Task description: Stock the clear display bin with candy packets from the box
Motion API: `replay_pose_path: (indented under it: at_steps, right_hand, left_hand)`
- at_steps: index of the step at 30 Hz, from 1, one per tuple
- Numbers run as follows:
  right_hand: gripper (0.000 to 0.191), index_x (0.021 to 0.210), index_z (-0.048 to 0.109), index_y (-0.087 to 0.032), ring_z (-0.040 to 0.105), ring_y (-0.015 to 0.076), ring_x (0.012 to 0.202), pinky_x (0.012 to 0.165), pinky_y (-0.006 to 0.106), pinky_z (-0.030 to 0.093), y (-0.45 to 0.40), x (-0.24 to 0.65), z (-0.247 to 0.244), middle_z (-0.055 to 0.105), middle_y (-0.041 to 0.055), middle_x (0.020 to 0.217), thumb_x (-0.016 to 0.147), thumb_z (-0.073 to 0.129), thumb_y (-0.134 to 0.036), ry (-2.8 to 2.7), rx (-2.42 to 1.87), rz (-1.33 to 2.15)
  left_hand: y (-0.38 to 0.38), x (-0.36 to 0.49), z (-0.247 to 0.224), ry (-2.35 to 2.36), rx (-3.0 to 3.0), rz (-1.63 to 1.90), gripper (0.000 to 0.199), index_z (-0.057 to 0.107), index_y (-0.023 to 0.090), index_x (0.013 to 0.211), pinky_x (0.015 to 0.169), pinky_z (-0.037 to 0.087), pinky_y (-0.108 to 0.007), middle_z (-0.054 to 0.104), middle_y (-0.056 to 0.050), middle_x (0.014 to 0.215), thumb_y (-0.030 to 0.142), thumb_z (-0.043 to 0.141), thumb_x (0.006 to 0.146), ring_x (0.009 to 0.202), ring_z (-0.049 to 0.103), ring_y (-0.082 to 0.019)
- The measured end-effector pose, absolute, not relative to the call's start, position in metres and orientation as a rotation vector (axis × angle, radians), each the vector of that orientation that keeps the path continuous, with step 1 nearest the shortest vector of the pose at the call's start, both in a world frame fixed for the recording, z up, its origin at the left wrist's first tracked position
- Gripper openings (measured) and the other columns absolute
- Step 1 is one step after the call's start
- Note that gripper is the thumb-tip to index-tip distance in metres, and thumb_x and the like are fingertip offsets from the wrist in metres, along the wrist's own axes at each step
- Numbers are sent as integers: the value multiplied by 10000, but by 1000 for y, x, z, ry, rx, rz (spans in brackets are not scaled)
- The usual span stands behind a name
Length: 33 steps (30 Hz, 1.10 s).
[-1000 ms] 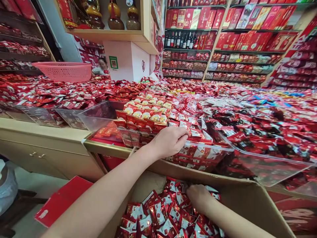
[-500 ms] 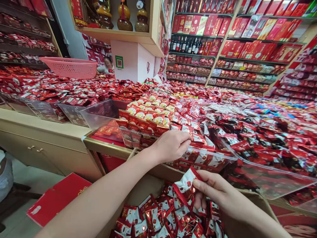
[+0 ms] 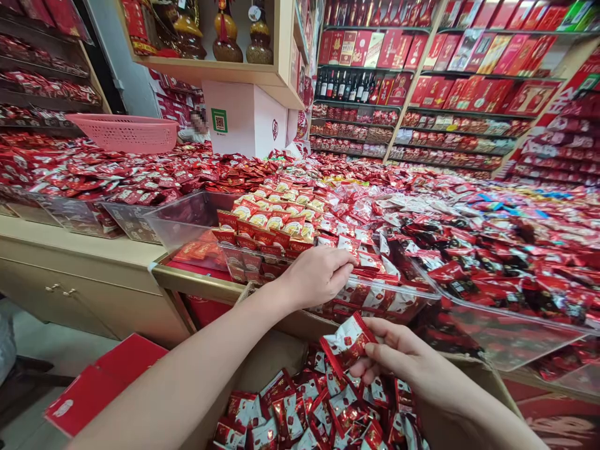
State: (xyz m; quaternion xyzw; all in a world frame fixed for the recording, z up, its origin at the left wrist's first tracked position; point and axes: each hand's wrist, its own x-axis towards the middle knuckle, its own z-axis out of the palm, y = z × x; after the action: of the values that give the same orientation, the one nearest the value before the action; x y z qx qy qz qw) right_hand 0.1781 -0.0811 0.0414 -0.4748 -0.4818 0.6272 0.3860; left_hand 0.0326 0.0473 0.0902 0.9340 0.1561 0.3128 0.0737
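Observation:
My right hand pinches a red-and-white candy packet between thumb and fingers, above an open cardboard box. Loose candy packets of the same look lie jumbled in the box. My left hand is closed and reaches over the front rim of a clear plastic bin. Its fingertips are at the red-and-white packets stacked in rows there; what they grip is hidden. Left of these, durian candy packets stand in neat rows.
Clear bins heaped with red packets extend to the right and back. A pink basket rests on the heaps at the left. A red box is low at the left, near the cabinet. Someone is partly visible behind the basket.
The view has shifted slightly, so most things sit a little further left. The packet in my right hand has tilted a little; my left hand stays at the bin.

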Motion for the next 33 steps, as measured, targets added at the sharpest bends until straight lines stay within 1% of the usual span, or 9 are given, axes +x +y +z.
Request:
replay_pose_path:
  at_steps: [6, 11, 17, 21, 23, 25, 27, 30, 33]
  right_hand:
    - [153, 838, 525, -151, 583, 134, 650, 608, 259, 443, -80, 172, 35, 605, 18, 713, 835, 456, -287, -1457, -1242, 1522]
    - [181, 831, 536, -157, 566, 142, 659, 626, 256, 437, -85, 166, 35, 603, 14, 704, 856, 384, -251, -1701, -1359, 1398]
    - [176, 781, 569, -177, 516, 138, 661, 599, 227, 408, -87, 160, 37, 596, -2, 712, 821, 398, -194, -1924, -1455, 1145]
    - [182, 798, 581, -195, 534, 151, 665, 613, 240, 430, -90, 169, 58, 595, 7, 702, 823, 420, -275, -1784, -1415, 1107]
    - [195, 861, 582, -211, 558, 171, 685, 632, 267, 451, -86, 183, 79, 607, 19, 716, 802, 461, -352, -1614, -1369, 1036]
    - [234, 898, 574, -220, 569, 196, 696, 630, 294, 463, -77, 200, 102, 613, 31, 714, 756, 519, -398, -1478, -1340, 858]
    - [227, 891, 570, -222, 561, 205, 671, 604, 305, 455, -62, 215, 122, 608, 37, 690, 741, 535, -389, -1472, -1384, 608]
    - [187, 909, 568, -215, 553, 196, 654, 605, 306, 435, -36, 226, 137, 621, 44, 723, 783, 464, -305, -1637, -1531, 305]
    - [218, 929, 574, -196, 569, 192, 670, 630, 295, 425, -17, 224, 139, 647, 54, 784, 793, 404, -212, -1765, -1699, 100]
  left_hand:
    - [48, 32, 91, 456, 2794, 913, 231, 572, 151, 925, 780, 417, -274, 631, -47, 885, 206, 362, 846, 836, 562, -155]
    - [48, 31, 93, 463, 2772, 915, 215, 577, 142, 911, 768, 417, -269, 627, -57, 874, 202, 385, 837, 824, 559, -153]
    - [47, 31, 93, 484, 2760, 914, 212, 574, 148, 915, 786, 413, -284, 622, -62, 885, 210, 388, 836, 841, 549, -162]
    - [47, 28, 94, 486, 2751, 905, 211, 581, 166, 887, 795, 407, -294, 623, -52, 873, 209, 380, 840, 838, 545, -164]
    - [47, 27, 95, 505, 2716, 895, 219, 558, 158, 945, 801, 408, -292, 613, -61, 904, 186, 369, 838, 852, 542, -164]
    - [47, 25, 97, 550, 2658, 891, 266, 491, 144, 1055, 796, 417, -288, 598, -72, 936, 146, 356, 826, 860, 542, -160]
    - [47, 23, 97, 585, 2610, 895, 331, 413, 139, 1137, 790, 425, -286, 585, -74, 954, 117, 347, 813, 868, 544, -157]
    - [47, 22, 97, 596, 2571, 942, 354, 385, 158, 1158, 812, 423, -286, 576, -70, 977, 108, 347, 810, 904, 542, -153]
    - [48, 22, 96, 616, 2501, 1043, 339, 412, 162, 1129, 842, 415, -279, 565, -75, 1010, 88, 345, 805, 943, 535, -146]
